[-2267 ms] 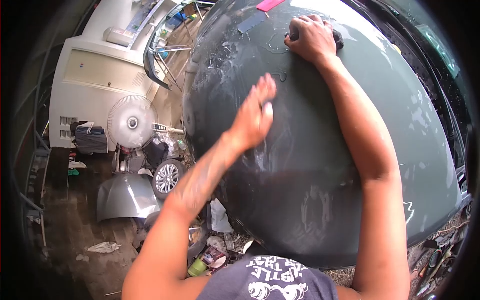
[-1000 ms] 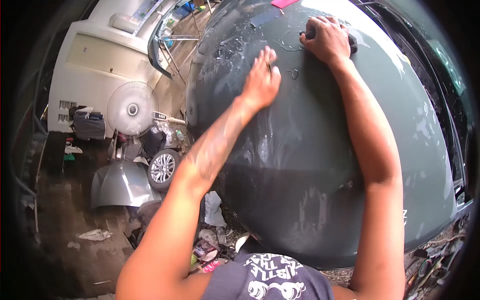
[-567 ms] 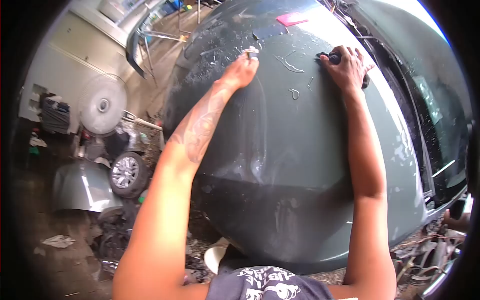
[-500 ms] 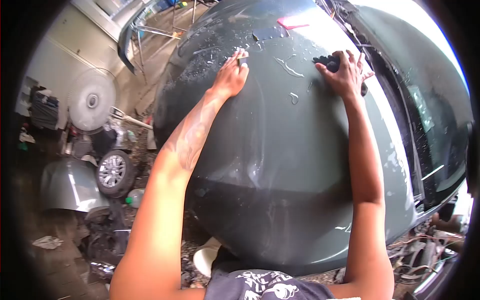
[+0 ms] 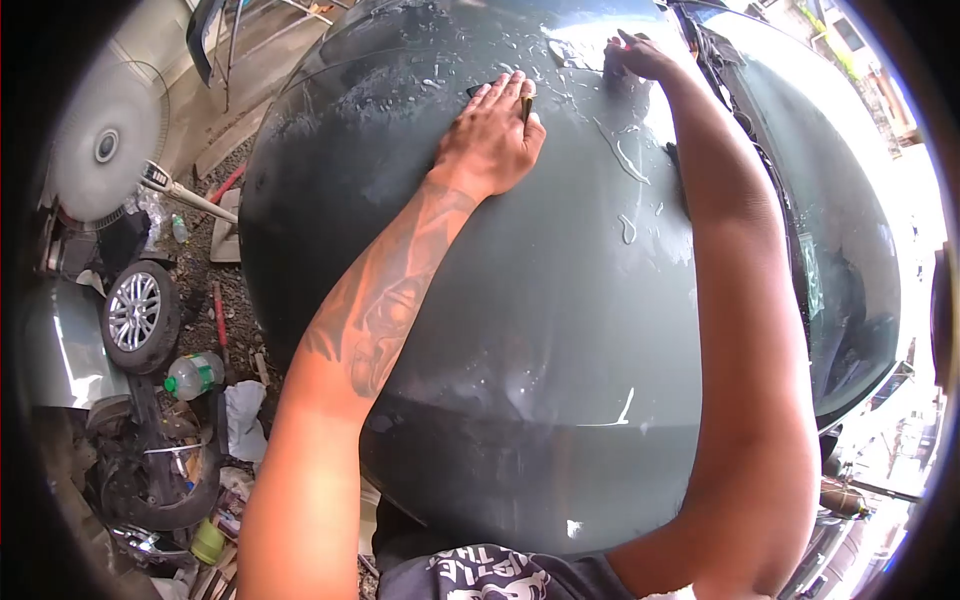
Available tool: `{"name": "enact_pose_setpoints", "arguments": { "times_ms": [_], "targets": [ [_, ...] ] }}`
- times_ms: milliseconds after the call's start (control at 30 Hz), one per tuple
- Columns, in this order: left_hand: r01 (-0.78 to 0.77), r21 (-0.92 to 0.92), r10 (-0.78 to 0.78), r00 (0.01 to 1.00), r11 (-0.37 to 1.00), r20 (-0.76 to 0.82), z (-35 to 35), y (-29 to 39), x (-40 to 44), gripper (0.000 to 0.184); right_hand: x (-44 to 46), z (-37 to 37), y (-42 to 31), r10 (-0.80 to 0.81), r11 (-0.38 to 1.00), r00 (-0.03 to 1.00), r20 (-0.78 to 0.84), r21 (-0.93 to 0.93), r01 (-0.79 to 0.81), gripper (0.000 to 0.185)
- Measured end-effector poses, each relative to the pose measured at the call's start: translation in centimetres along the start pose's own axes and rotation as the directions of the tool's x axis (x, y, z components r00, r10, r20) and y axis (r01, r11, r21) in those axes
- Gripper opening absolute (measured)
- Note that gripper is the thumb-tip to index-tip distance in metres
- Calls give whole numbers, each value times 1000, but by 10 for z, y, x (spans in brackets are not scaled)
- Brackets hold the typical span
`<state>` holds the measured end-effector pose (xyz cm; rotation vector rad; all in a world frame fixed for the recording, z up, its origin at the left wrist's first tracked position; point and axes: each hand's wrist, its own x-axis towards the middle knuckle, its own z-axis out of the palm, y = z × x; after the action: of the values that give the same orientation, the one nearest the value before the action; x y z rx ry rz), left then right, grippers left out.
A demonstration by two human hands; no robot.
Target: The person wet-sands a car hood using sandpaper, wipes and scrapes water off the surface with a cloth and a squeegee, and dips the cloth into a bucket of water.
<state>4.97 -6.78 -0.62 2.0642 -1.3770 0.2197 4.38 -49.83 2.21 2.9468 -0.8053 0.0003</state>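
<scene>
Wet hand-work on a dark green car hood (image 5: 560, 320), clock positions read from the centre of the view. The hood fills the centre, with a windscreen (image 5: 850, 275) at three o'clock. Beaded and running water (image 5: 628, 160) lies on it between twelve and two. At twelve o'clock the left hand (image 5: 487, 135) lies flat, fingers together and thumb spread, holding a thin dark sheet (image 5: 527, 108) against the paint; the sheet's edge stands up between thumb and forefinger. At one o'clock the right hand (image 5: 645, 58) has its fingers bent down just beside a glossy flat piece (image 5: 574, 52); whether they grip anything cannot be told. A dark object (image 5: 673, 155) at two o'clock is partly hidden by the right forearm. The step in hand appears to be rubbing the wetted surface with the sheet. A further stroke would call for even pressure through flat left fingers; picking up the glossy piece would call for a fingertip under its edge.
</scene>
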Motion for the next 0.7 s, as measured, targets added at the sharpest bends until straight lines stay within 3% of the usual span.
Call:
{"name": "enact_pose_setpoints", "arguments": {
  "times_ms": [33,67,133,200,267,333,367,467,533,600,667,700],
  "targets": [
    [9,-16,-9,1000,1000,-4,1,1,1,56,7,-7,9,-25,993,997,72,-110,33,88],
    [1,-23,-1,1000,1000,-14,2,0,1,56,-52,-49,-43,98,991,995,-8,-91,-98,96],
    [10,-40,-11,1000,999,-23,4,-1,-1,57,-54,-75,-40,104,988,944,314,-142,-61,104],
    [9,-19,-10,999,1000,-36,6,1,-1,58,-61,-58,-13,46,995,990,137,-89,-34,98],
    [29,-33,-30,998,999,-48,8,0,-1,58,-80,-72,-1,-9,941,914,406,312,-129,89],
    [18,26,-16,998,1000,-53,13,0,1,59,-115,-91,-13,-62,961,911,407,270,-55,78],
    [17,17,-16,998,1000,-57,14,1,0,59,-126,-78,-11,38,976,993,109,207,-60,68],
    [29,-19,-30,999,999,-43,8,3,2,58,-124,-73,14,34,997,997,-63,-74,-38,60],
    [41,-7,-41,999,999,-10,6,3,4,58,-149,-88,-2,87,987,995,-59,141,-78,41],
    [40,-9,-40,999,999,-1,2,3,5,58,-191,-106,-37,-11,964,990,-142,261,48,26],
    [82,-107,-85,996,991,-28,0,1,5,58,-239,-119,-88,-264,869,949,-173,384,312,24],
    [79,-100,-81,997,992,-17,-1,-1,6,58,-252,-106,-108,-307,833,928,-211,412,369,25]
  ]
}}
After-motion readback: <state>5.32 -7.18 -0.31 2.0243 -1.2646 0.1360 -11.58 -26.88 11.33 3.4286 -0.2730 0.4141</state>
